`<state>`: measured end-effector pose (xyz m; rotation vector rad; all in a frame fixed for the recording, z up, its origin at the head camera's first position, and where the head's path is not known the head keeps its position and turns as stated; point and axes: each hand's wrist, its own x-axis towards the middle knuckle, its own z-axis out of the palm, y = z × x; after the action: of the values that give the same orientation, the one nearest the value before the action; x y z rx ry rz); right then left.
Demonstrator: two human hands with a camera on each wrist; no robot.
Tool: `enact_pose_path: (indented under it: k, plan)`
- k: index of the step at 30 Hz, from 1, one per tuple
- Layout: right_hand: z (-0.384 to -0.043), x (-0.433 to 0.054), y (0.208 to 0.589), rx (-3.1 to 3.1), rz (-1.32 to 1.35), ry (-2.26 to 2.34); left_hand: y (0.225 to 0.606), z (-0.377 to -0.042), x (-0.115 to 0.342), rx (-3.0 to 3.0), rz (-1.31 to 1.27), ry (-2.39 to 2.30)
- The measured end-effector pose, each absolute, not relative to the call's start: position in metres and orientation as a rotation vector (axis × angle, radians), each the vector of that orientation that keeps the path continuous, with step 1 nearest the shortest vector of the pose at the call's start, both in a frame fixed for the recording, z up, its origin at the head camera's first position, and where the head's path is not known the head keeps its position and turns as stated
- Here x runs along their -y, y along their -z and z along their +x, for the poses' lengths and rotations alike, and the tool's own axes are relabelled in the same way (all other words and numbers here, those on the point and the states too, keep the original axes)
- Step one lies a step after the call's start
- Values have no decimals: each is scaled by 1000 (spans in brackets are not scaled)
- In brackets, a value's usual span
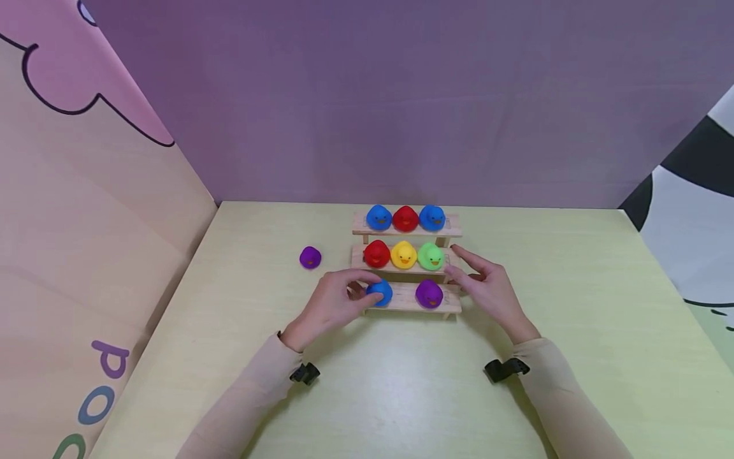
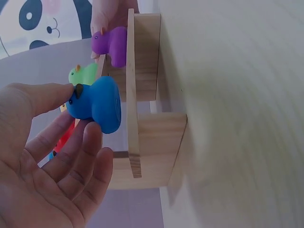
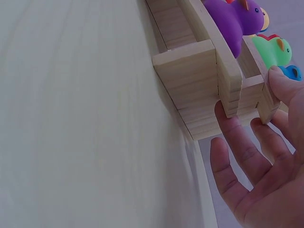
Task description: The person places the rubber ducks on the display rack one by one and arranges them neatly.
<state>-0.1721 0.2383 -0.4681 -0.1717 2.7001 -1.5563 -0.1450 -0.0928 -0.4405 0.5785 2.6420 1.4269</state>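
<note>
My left hand (image 1: 335, 298) pinches a blue rubber duck (image 2: 99, 103) between thumb and fingers at the left end of the lowest step. The left wrist view shows the duck tilted, its flat base slightly apart from the plank. My right hand (image 1: 486, 290) holds the right end of the three-step wooden stand (image 3: 187, 76), thumb and fingers about the middle plank. A purple duck (image 1: 429, 294) sits at the right of the lowest step. On the middle step stand a red duck (image 1: 376, 254), a yellow duck (image 1: 404, 255) and a green duck (image 1: 431, 256).
The top step bears a blue duck (image 1: 379, 218), a red duck (image 1: 405, 219) and another blue duck (image 1: 432, 218). A smaller-looking purple duck (image 1: 310, 257) lies on the pale table (image 1: 401, 395), left of the stand. A purple wall (image 1: 401, 102) rises behind the table.
</note>
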Motion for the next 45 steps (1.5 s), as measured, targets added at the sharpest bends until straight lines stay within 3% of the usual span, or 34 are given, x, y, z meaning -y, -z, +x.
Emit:
enact_pose_path:
  k: [45]
  plan:
    - [-174,-239,473,-2710,-192,1568,448,-152,54,-2679,664,-1333]
